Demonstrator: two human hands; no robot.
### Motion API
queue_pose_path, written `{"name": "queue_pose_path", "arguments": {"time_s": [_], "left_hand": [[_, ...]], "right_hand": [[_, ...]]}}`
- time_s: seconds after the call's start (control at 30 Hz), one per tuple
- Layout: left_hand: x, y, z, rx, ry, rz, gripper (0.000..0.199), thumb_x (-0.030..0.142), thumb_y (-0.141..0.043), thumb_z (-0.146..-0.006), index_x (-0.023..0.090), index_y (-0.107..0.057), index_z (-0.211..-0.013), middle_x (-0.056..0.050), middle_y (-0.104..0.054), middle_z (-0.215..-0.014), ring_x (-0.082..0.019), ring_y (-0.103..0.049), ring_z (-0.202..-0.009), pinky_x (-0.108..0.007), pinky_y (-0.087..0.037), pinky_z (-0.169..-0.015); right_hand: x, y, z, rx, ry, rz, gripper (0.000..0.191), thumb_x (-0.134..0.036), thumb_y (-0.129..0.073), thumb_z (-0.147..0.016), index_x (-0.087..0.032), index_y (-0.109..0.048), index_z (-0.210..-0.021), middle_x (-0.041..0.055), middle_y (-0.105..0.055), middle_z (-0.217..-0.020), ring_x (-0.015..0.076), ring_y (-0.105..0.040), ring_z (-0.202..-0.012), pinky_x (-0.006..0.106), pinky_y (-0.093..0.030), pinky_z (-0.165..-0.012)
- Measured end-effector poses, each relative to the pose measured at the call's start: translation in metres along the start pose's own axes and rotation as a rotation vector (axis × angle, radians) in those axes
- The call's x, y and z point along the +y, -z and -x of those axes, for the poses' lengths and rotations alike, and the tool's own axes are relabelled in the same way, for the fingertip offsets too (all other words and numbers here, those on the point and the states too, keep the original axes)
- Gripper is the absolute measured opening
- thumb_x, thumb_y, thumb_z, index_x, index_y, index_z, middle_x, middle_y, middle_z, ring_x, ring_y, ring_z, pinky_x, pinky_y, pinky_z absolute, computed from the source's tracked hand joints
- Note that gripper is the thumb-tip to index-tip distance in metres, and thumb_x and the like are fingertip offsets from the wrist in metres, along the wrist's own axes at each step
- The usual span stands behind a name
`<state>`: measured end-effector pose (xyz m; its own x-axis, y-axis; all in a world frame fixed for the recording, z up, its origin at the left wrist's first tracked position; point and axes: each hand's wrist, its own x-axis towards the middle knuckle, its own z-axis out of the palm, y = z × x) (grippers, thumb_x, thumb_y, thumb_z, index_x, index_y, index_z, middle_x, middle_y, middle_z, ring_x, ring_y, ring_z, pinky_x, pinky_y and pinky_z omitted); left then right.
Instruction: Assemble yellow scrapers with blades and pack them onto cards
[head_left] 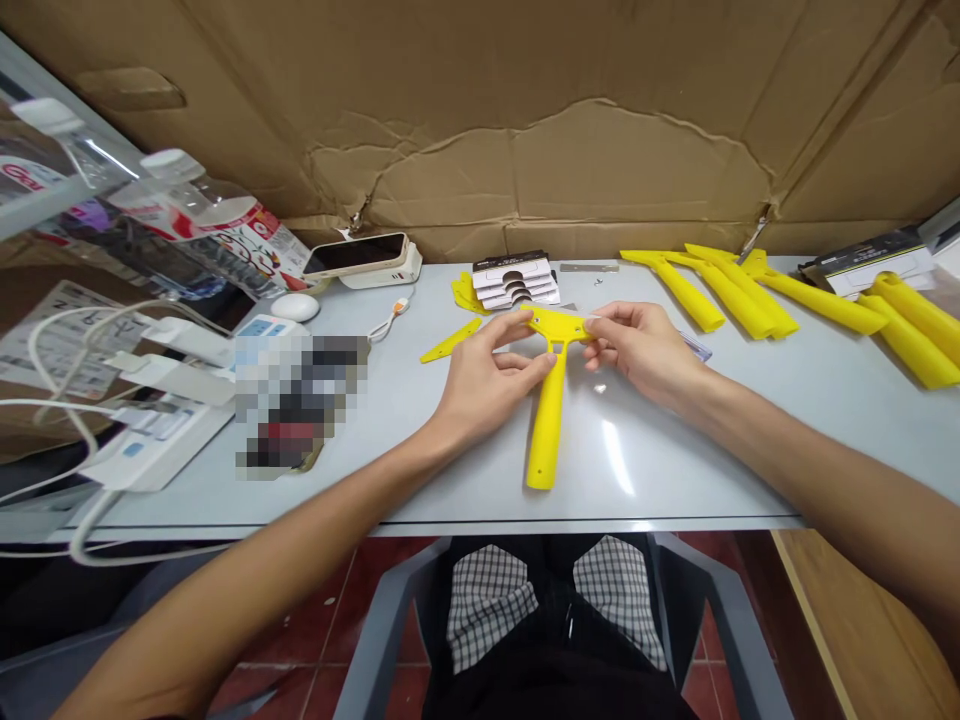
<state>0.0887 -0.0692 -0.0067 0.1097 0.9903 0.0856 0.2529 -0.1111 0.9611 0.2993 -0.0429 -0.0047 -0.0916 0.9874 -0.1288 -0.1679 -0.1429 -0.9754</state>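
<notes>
Both my hands hold a yellow plastic T-shaped handle above the middle of the pale table. My left hand pinches the crossbar's left end, and my right hand pinches its right end. The long stem points towards me and rests near the table. A flat yellow strip lies just left of my left hand. Beyond my right hand, several similar yellow handles lie in a loose row.
A stack of white cards and a metal strip lie at the back. A phone rests on a white block. At left are a plastic bottle, a power strip, and cables. Cardboard lines the back.
</notes>
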Motion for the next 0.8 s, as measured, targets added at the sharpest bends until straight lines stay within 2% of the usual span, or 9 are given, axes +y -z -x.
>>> {"name": "queue_pose_path", "arguments": {"time_s": [0.1,0.23,0.37,0.47,0.57,0.7,0.8], "left_hand": [[0.001,0.0,0.001,0.006,0.008,-0.038,0.064,0.037,-0.086,-0.089,0.018,-0.07,-0.148,-0.017,-0.078,-0.137,-0.023,-0.08,-0.094,-0.034,-0.067,-0.082],[0.0,-0.002,0.003,-0.024,-0.005,-0.13,0.075,0.038,-0.091,-0.083,0.021,-0.068,-0.152,-0.014,-0.076,-0.137,-0.015,-0.072,-0.073,-0.029,-0.062,-0.068],[-0.005,-0.002,0.005,-0.102,-0.042,-0.155,0.06,0.028,-0.084,-0.086,0.022,-0.073,-0.145,-0.012,-0.075,-0.132,-0.011,-0.065,-0.063,-0.029,-0.056,-0.061],[-0.005,-0.001,0.007,-0.179,0.019,-0.103,0.054,0.023,-0.075,-0.09,0.021,-0.072,-0.144,-0.007,-0.078,-0.103,-0.013,-0.063,-0.053,-0.03,-0.052,-0.055],[-0.002,-0.002,0.008,-0.169,0.071,-0.019,0.061,0.024,-0.079,-0.088,0.021,-0.07,-0.148,0.001,-0.071,-0.073,-0.016,-0.06,-0.049,-0.031,-0.049,-0.054],[0.006,-0.004,0.009,-0.181,0.145,-0.037,0.071,0.034,-0.08,-0.091,0.02,-0.062,-0.158,0.004,-0.065,-0.063,-0.016,-0.056,-0.043,-0.03,-0.044,-0.047],[0.014,-0.003,0.007,-0.239,0.188,0.049,0.056,0.034,-0.077,-0.093,0.02,-0.069,-0.146,0.005,-0.063,-0.061,-0.012,-0.051,-0.039,-0.028,-0.039,-0.043]], "right_hand": [[-0.001,-0.004,0.004,-0.003,0.003,0.005,0.015,-0.016,-0.081,-0.089,-0.018,-0.071,-0.079,0.0044,-0.071,-0.074,0.0136,-0.068,-0.063,0.028,-0.063,-0.062],[-0.003,-0.009,0.009,0.024,0.007,-0.006,0.016,-0.016,-0.083,-0.088,-0.017,-0.07,-0.079,0.0037,-0.071,-0.073,0.013,-0.068,-0.063,0.028,-0.064,-0.062],[-0.004,-0.015,0.013,0.039,-0.004,0.001,0.018,-0.013,-0.077,-0.092,-0.017,-0.065,-0.079,0.0033,-0.07,-0.073,0.0131,-0.07,-0.062,0.029,-0.064,-0.061],[-0.002,-0.019,0.017,0.033,-0.01,0.023,0.02,-0.015,-0.08,-0.092,-0.018,-0.062,-0.082,0.0025,-0.07,-0.078,0.0126,-0.071,-0.06,0.029,-0.064,-0.061],[0.0,-0.021,0.02,0.025,-0.003,0.024,0.025,-0.02,-0.086,-0.089,-0.02,-0.062,-0.083,0.0016,-0.07,-0.081,0.0129,-0.071,-0.062,0.03,-0.065,-0.062],[0.001,-0.023,0.023,0.008,0.025,0.023,0.029,-0.029,-0.091,-0.087,-0.021,-0.063,-0.083,0.0017,-0.071,-0.082,0.0142,-0.072,-0.064,0.032,-0.067,-0.065],[-0.005,-0.021,0.025,-0.06,0.039,0.033,0.036,-0.045,-0.096,-0.083,-0.021,-0.07,-0.088,0.0052,-0.075,-0.091,0.0166,-0.075,-0.07,0.034,-0.069,-0.068]]}}
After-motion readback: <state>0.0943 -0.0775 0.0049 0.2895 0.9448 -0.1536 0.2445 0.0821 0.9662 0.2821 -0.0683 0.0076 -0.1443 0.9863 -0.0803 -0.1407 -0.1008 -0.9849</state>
